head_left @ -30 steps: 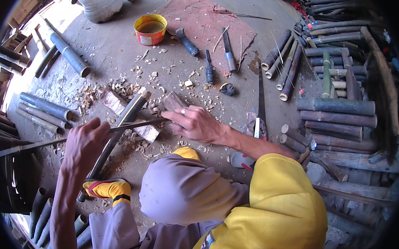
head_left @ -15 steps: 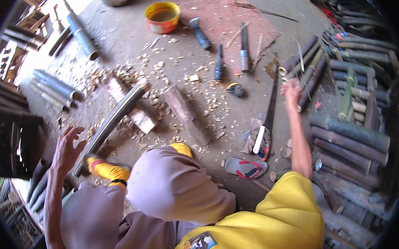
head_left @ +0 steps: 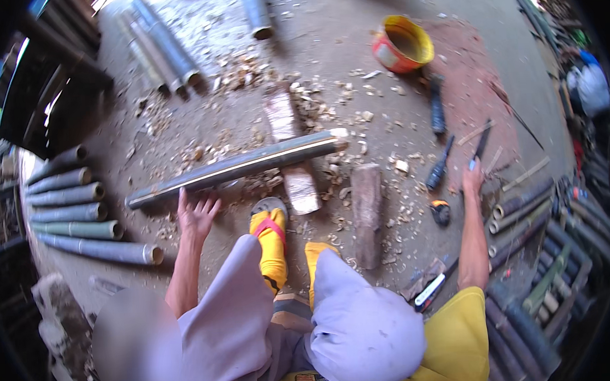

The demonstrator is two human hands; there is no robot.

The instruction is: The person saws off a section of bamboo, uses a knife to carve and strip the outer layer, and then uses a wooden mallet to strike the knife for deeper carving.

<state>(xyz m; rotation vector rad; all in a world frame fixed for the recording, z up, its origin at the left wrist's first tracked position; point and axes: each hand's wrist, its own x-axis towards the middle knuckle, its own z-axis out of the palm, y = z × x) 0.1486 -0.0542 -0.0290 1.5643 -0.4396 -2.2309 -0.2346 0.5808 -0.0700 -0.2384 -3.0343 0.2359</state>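
A long dark bamboo pole (head_left: 248, 167) with a pale strip along its length lies across a wooden block (head_left: 298, 184). My left hand (head_left: 199, 219) is palm up with fingers spread, just on the near side of the pole toward its left end. It holds nothing; whether a fingertip touches the pole I cannot tell. Out to the right, my right hand (head_left: 473, 179) has its fingers closed around the handle of a dark-bladed knife (head_left: 483, 141), whose blade points away from me over the reddish mat. The fingers cover most of the handle.
A second wooden block (head_left: 367, 215) lies near my foot. A yellow-and-red bucket (head_left: 403, 45), a blue-handled tool (head_left: 437, 177), a black-and-yellow tape measure (head_left: 441, 212) and a white-handled long blade (head_left: 429, 291) are to the right. Bamboo lengths (head_left: 97, 248) lie left; wood chips cover the floor.
My view has turned, so the scene appears rotated. My right hand has gone from beside the bamboo pieces at right to the knife and closed on it. My left hand remains open near the pole.
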